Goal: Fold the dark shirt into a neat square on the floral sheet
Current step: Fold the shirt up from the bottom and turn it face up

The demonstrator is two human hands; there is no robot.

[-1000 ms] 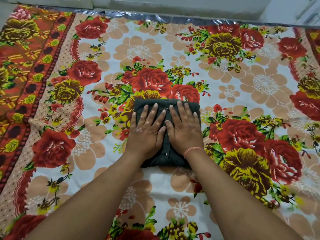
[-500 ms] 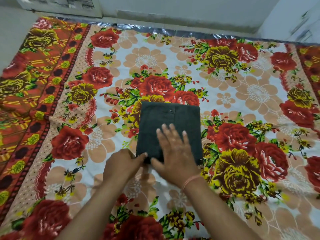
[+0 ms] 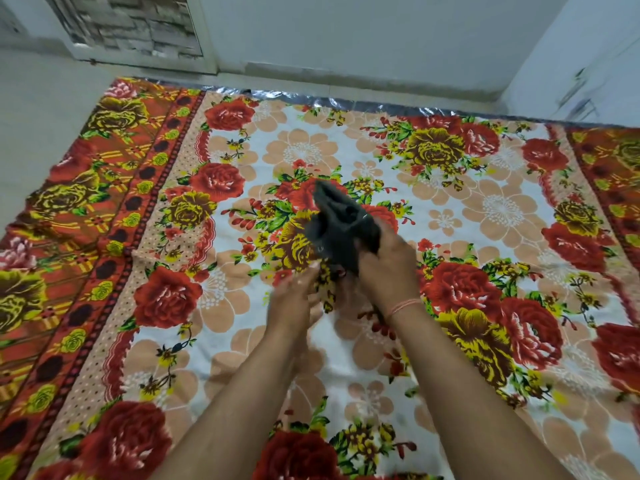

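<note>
The dark shirt, folded into a thick bundle, is lifted off the floral sheet and tilted on edge near the middle. My right hand grips its near end from the right. My left hand hovers just below and to the left of the bundle, fingers apart and blurred, holding nothing that I can see. A pink thread band circles my right wrist.
The sheet covers most of the floor, with an orange patterned border on the left and right. A silver foil edge shows at the far side. A white wall and a door frame stand beyond it.
The folded shirt lay flat under my hands; now my right hand has picked it up off the sheet and the left hand has come away. The view has pulled back.
</note>
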